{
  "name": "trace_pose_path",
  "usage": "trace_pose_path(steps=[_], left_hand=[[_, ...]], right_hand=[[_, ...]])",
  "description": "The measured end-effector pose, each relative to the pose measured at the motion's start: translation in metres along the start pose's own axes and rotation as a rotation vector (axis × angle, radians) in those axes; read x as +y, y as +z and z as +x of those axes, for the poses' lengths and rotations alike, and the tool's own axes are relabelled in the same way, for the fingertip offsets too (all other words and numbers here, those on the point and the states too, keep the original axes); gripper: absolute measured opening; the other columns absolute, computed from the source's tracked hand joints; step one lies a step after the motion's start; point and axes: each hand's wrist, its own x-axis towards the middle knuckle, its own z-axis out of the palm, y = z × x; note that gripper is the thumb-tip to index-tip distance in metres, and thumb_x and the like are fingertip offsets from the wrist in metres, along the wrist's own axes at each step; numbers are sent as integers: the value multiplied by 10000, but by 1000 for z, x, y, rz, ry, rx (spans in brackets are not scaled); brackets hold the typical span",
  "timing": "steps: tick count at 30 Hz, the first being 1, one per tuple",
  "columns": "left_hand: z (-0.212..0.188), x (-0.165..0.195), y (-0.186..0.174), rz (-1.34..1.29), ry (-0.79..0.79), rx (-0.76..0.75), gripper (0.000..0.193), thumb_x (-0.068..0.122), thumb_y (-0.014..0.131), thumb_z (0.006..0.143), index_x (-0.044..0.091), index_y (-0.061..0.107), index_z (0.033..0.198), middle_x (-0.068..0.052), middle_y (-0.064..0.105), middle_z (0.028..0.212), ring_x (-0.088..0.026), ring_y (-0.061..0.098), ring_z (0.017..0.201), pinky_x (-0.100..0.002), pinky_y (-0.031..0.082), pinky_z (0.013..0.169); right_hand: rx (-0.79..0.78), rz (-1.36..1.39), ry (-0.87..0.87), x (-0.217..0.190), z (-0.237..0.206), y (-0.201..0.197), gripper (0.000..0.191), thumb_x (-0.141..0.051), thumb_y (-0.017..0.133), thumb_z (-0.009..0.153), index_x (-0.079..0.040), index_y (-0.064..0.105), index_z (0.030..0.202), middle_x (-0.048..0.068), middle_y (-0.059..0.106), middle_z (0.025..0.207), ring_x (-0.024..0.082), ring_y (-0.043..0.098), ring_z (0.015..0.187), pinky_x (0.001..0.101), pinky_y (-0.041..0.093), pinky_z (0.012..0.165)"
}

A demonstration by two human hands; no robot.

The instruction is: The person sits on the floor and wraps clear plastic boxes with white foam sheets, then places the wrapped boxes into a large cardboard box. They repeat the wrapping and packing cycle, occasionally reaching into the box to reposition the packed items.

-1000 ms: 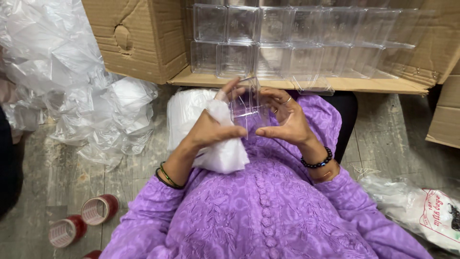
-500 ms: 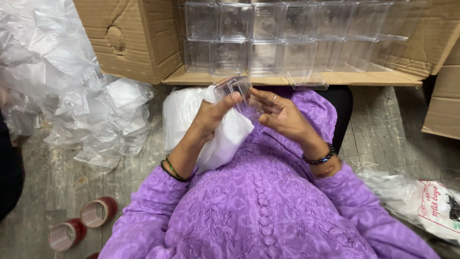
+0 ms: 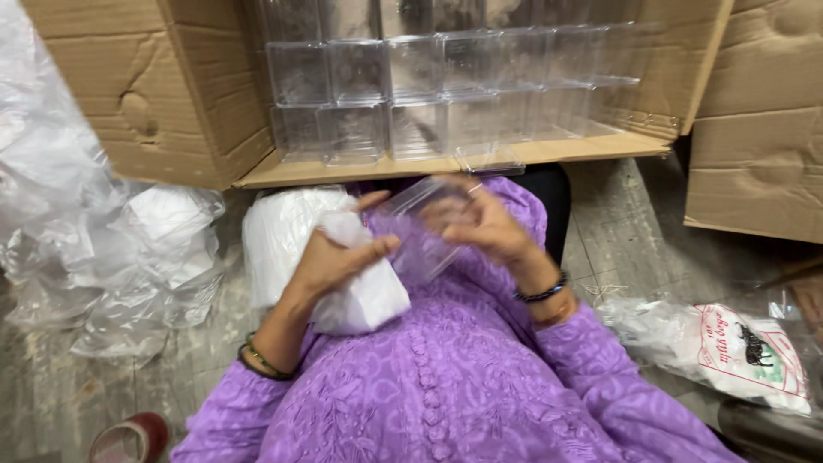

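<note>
A small clear plastic box (image 3: pixel 422 225) sits tilted between my two hands, above my lap in purple sleeves. My left hand (image 3: pixel 333 257) presses a folded white cloth (image 3: pixel 364 287) against the box's left side, fingers wrapped around the cloth. On the box's right side, my right hand (image 3: pixel 482 225) grips it with curled fingers and is motion-blurred. Dark bangles circle both wrists.
An open cardboard carton (image 3: pixel 446 159) lying on its side ahead holds several stacked clear boxes (image 3: pixel 411 86). Crumpled clear plastic wrap (image 3: pixel 94 223) is piled on the left. A white bag (image 3: pixel 279 231) lies by my lap, a printed bag (image 3: pixel 737 347) right, a red tape roll (image 3: pixel 129 437) lower left.
The clear box has come down and tilted, from raised near the carton edge to lower over my lap. My right hand has closed on it. The cloth stays in my left hand.
</note>
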Motion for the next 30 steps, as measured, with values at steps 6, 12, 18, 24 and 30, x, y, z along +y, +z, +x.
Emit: trace_pose_path(steps=[6,12,18,24,30], left_hand=[[9,-27,-41,-323,184,220,208,184,689,965,29,753,1087,-10,745,872,-69,668,804,-246,524,733],[21,-44,-59,-35,208,419,225,228,717,989,23,756,907,7,723,845,-75,636,808,-274,518,728],[48,-54,-115,619,59,564,338,325,781,943,-11,746,937,-238,713,850,-384,687,811,-451,514,693],[165,-52,-126,775,-211,464,547,507,871,740,27,747,972,-236,717,995,-378,717,915,-473,563,790],[195,-60,-97,642,-72,411,353,338,768,791,7,743,913,-249,721,929,-377,714,887,-464,552,770]], right_hand=[[662,-313,-460,-59,20,-174,825,57,823,952,-119,245,1514,211,559,1305,293,663,1193,386,641,1047],[608,-672,-46,-34,58,-243,896,-200,907,882,-6,302,1513,268,581,1391,261,623,1265,384,544,998],[803,-1512,-179,-41,40,-200,890,-295,958,769,121,492,1403,380,549,1343,482,549,1212,483,467,990],[616,-1485,71,-6,74,-82,867,-671,807,837,93,645,1215,347,646,1190,469,628,1138,512,501,970],[568,-1557,369,-49,75,-50,770,-563,826,722,56,680,1157,321,690,1092,453,674,1060,515,544,907]])
